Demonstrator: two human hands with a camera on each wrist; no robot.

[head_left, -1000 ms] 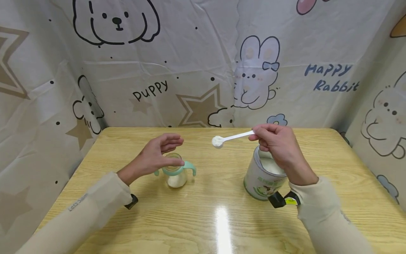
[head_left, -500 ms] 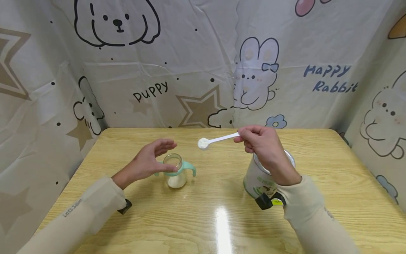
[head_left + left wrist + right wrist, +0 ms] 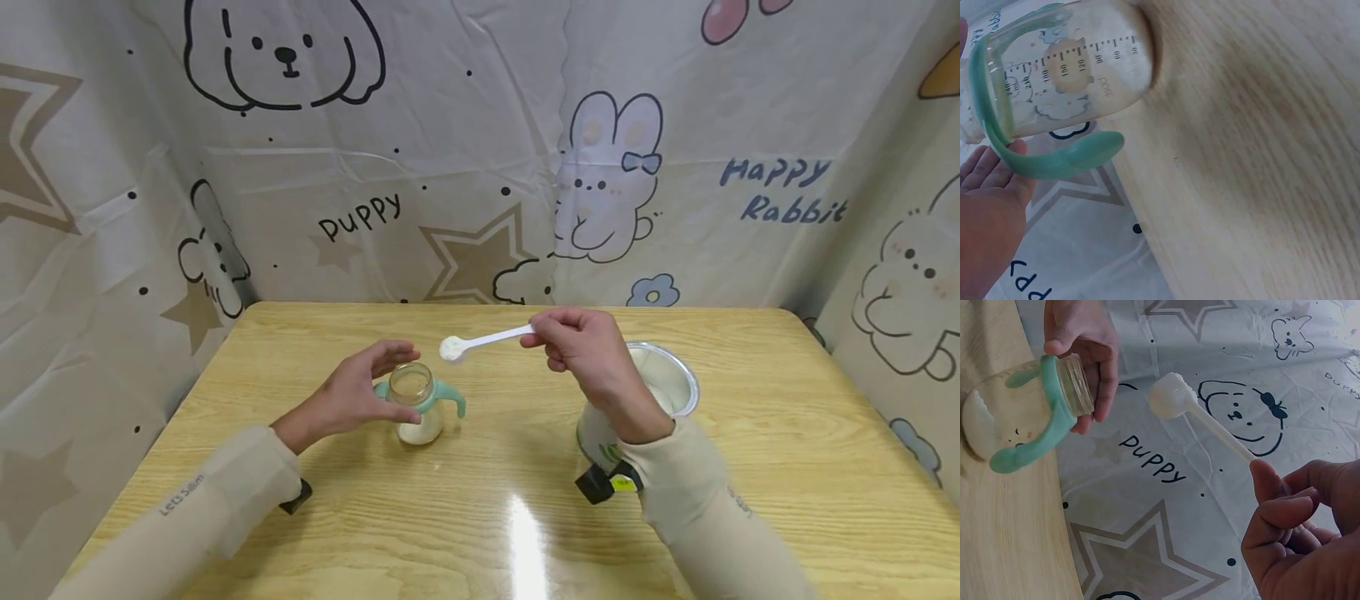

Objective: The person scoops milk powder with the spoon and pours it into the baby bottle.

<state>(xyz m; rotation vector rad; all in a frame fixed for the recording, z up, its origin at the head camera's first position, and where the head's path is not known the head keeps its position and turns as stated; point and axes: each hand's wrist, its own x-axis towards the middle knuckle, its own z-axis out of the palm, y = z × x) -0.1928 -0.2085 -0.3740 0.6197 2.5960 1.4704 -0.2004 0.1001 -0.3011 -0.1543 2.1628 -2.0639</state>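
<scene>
A white measuring scoop (image 3: 487,338), heaped with white powder, is pinched by its handle end in my right hand (image 3: 588,358). Its bowl hovers just right of and above the uncapped mouth of a clear baby bottle (image 3: 420,427). Mint-green handles (image 3: 1060,419) ring the bottle's neck. White powder lies in the bottom of the bottle, which stands upright on the table. My left hand (image 3: 356,396) is spread about the neck, thumb in front and fingers behind. In the left wrist view, fairly straight fingers (image 3: 988,172) are right at the green ring.
An opened milk powder can (image 3: 678,379) stands on the wooden table (image 3: 480,517) at the right, partly hidden behind my right wrist. A printed cloth (image 3: 465,150) hangs along the table's back and sides.
My right hand has carried the filled scoop leftward from above the can to near the bottle's mouth. My left hand has dropped slightly beside the bottle's neck.
</scene>
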